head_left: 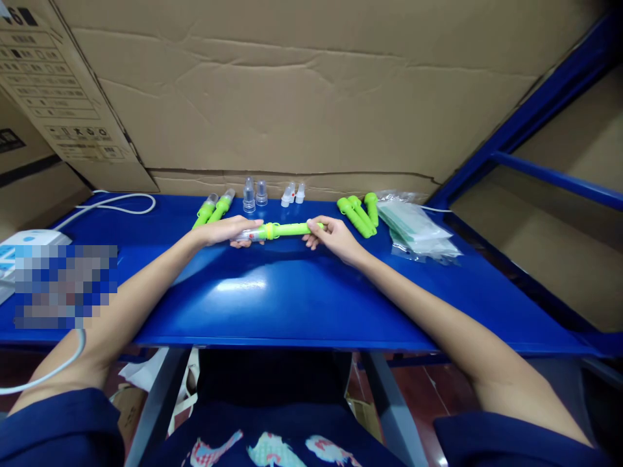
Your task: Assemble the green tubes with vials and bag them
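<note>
Both hands hold one green stick with a clear head (pixel 291 229) level above the blue table. My left hand (pixel 228 231) is closed around its clear end, where a small red spot shows through. The fingers of my right hand (pixel 333 235) pinch the green handle's far end. Behind my left hand lie two similar green sticks with clear tips (pixel 221 206), partly covered by the hand. Several bare green handles (pixel 357 214) lie just beyond my right hand. Clear plastic caps (pixel 250 194) stand behind the held stick, and smaller whitish pieces (pixel 293 193) stand to their right.
Flat clear plastic bags (pixel 416 227) are piled on the table's right. A white power strip (pixel 36 241), a blurred-out object (pixel 68 285) and white cables (pixel 111 202) lie at the left. Cardboard (pixel 292 97) walls the back; a blue metal frame (pixel 549 172) borders the right.
</note>
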Tool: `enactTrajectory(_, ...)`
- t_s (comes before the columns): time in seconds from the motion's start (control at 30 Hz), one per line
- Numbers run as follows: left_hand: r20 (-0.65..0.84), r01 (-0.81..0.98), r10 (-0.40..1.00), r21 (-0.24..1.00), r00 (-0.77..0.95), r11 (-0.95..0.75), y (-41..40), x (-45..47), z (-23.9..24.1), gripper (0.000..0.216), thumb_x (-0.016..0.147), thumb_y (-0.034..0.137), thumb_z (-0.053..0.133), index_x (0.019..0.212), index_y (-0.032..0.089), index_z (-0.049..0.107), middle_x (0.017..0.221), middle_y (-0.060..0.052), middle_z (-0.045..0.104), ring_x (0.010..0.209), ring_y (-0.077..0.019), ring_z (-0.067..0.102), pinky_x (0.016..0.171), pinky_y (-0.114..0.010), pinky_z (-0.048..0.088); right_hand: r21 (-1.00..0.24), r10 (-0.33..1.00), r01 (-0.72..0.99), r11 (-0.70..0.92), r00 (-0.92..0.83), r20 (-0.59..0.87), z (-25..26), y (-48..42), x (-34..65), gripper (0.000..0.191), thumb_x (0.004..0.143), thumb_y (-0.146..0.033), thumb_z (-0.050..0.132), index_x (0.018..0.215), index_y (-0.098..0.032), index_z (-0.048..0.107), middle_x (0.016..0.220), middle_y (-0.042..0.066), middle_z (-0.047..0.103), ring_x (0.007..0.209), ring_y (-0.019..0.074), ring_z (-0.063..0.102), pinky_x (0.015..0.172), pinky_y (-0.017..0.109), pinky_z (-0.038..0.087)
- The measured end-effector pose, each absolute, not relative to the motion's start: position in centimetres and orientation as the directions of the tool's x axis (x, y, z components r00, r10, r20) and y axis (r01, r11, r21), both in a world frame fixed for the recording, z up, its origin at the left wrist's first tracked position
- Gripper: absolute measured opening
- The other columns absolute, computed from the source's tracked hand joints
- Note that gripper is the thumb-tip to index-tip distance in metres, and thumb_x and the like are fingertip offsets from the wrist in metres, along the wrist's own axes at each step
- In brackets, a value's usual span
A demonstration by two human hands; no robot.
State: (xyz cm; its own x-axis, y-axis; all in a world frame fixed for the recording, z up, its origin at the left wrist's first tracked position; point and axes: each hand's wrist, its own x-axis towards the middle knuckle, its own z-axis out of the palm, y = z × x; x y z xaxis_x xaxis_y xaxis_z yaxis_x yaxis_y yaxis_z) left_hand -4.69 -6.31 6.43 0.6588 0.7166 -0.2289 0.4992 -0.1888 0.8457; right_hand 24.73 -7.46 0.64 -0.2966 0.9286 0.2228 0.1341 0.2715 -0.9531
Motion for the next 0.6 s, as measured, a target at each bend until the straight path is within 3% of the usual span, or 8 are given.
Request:
enactTrajectory(0.07, -0.223, 0.505, 0.732, 0.842, 0.643, -0.187, -6.2, -4.7, 6.1, 0.055, 0.090, 0.072, 0.057, 0.101, 0.019, 0.064, 0.064, 0.000, 0.050, 0.051, -0.0097, 0.037, 0.049, -0.026, 0.026, -0.937, 0.915, 0.144, 0.317, -0.306, 0.262, 0.8, -7.4, 24.9, 0.061, 0.077, -0.075, 0.075, 0.100, -0.019, 0.064, 0.078, 0.004, 0.070, 0.065, 0.0158, 0.067, 0.065, 0.033, 0.063)
enactTrajectory(0.2, -0.216, 0.498, 0.739, 0.848, 0.638, -0.183, -5.8, -5.0, 5.6, 0.053, 0.088, 0.068, 0.064, 0.107, 0.019, 0.061, 0.063, 0.002, 0.045, 0.050, -0.0088, 0.037, 0.046, -0.024, 0.021, -0.883, 0.882, 0.150, 0.445, -0.246, 0.402, 1.0, -7.1, 25.8, 0.058, 0.076, -0.068, 0.081, 0.107, -0.022, 0.064, 0.091, 0.004, 0.072, 0.078, 0.0174, 0.071, 0.080, 0.036, 0.064)
enactTrajectory(0.37, -0.178, 0.465, 0.752, 0.865, 0.635, -0.188, -5.5, -5.4, 5.9, 0.051, 0.090, 0.064, 0.061, 0.109, 0.017, 0.061, 0.067, 0.001, 0.048, 0.049, -0.0084, 0.038, 0.045, -0.024, 0.024, -0.879, 0.888, 0.171, 0.445, -0.215, 0.407, 0.8, -6.5, 26.6, 0.061, 0.073, -0.072, 0.081, 0.106, -0.023, 0.064, 0.095, 0.005, 0.072, 0.084, 0.0205, 0.073, 0.088, 0.040, 0.064)
enactTrajectory(0.6, -0.122, 0.642, 0.882, 0.732, 0.456, -0.230, -4.4, -5.3, 5.0, 0.055, 0.092, 0.059, 0.057, 0.128, 0.020, 0.042, 0.079, -0.003, 0.062, 0.060, -0.0166, 0.056, 0.059, -0.029, 0.041, -0.871, 0.896, 0.216, 0.442, -0.143, 0.419, 0.6, -6.0, 27.4, 0.063, 0.071, -0.076, 0.079, 0.104, -0.025, 0.064, 0.093, 0.005, 0.070, 0.080, 0.0214, 0.071, 0.083, 0.042, 0.065)
